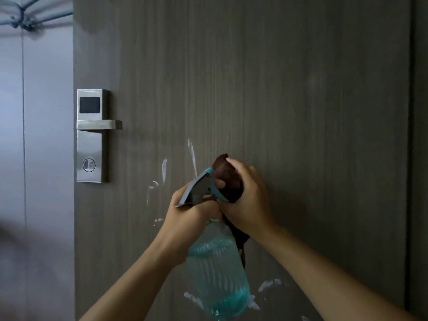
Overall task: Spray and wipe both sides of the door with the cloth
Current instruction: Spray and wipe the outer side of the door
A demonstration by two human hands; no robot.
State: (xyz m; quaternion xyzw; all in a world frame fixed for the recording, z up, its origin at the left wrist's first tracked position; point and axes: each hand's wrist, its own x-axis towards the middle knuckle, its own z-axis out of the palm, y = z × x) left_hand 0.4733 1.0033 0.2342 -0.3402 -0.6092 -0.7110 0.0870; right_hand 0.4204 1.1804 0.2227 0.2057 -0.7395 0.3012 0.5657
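A dark wood-grain door [278,89] fills most of the view, with white foam streaks [191,154] at its lower middle. My left hand [190,218] grips the neck of a clear spray bottle [217,279] holding blue liquid, its grey and teal trigger head [199,188] pointing right. My right hand [247,200] holds a dark brown cloth [228,177] bunched against the nozzle, right in front of the door. A tail of the cloth hangs down behind the bottle.
A steel electronic lock plate with a lever handle [92,135] is mounted near the door's left edge. Left of the door stands a pale wall [34,158]. A dark door frame [419,158] runs down the right side.
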